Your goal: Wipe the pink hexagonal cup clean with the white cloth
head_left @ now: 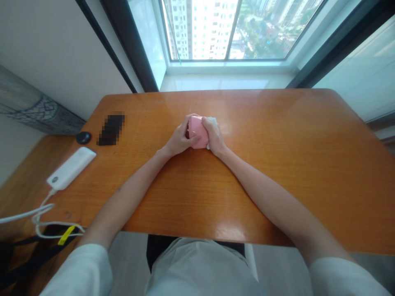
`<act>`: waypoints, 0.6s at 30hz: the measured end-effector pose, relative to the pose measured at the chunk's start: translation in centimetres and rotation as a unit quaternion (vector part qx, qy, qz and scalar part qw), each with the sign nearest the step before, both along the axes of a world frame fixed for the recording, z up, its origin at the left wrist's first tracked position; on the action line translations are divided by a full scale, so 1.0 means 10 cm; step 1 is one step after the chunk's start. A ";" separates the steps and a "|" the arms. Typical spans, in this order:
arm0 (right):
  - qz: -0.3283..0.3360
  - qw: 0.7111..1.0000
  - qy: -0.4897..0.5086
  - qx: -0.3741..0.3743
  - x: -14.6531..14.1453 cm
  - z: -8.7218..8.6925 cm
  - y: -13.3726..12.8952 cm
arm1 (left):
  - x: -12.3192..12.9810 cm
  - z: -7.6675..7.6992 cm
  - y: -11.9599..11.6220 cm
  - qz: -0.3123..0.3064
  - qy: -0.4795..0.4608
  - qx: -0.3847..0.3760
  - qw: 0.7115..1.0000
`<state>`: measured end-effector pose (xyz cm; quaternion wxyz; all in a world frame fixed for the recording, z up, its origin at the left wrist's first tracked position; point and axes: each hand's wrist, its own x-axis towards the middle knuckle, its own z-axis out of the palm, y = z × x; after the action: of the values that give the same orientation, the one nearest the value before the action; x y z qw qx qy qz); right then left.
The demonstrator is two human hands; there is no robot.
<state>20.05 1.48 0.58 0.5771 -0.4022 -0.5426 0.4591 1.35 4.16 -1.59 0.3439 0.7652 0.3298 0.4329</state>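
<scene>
1. At my far left, a white cable runs into a white oblong device on the wooden table.
2. Just beyond that lie a round black object and a dark, pixelated item.
3. My left hand has its fingers clamped on the left side of a pink object, on or just above the table before the window.
4. My right hand clamps its right side, thumb on top, a whitish piece showing past it.

The counter is viewed from near above by a head-worn camera, directed downward and toward the window.
</scene>
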 end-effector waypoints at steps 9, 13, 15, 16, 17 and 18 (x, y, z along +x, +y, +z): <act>-0.010 1.000 -0.008 -0.006 -0.02 0.08 -0.01 | -0.13 -0.08 0.11 -0.025 0.047 0.203 0.978; -0.007 1.000 -0.008 -0.007 -0.02 0.09 0.00 | -0.21 -0.06 0.15 -0.039 0.133 0.269 0.953; -0.012 1.000 -0.013 -0.012 -0.01 0.07 0.01 | -0.21 -0.05 0.14 -0.024 0.145 0.270 0.951; -0.014 1.000 -0.014 -0.014 -0.01 0.05 0.02 | -0.20 -0.05 0.13 -0.019 0.143 0.269 0.952; -0.016 1.000 -0.014 -0.016 -0.01 0.03 0.03 | -0.19 -0.04 0.12 -0.015 0.137 0.266 0.954; -0.016 1.000 -0.012 -0.017 0.00 0.01 0.04 | -0.18 -0.03 0.11 -0.012 0.131 0.261 0.956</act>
<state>20.01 1.88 0.70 0.5709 -0.4264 -0.5349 0.4540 -0.43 5.24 -1.87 0.0914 0.8823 0.2379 0.3958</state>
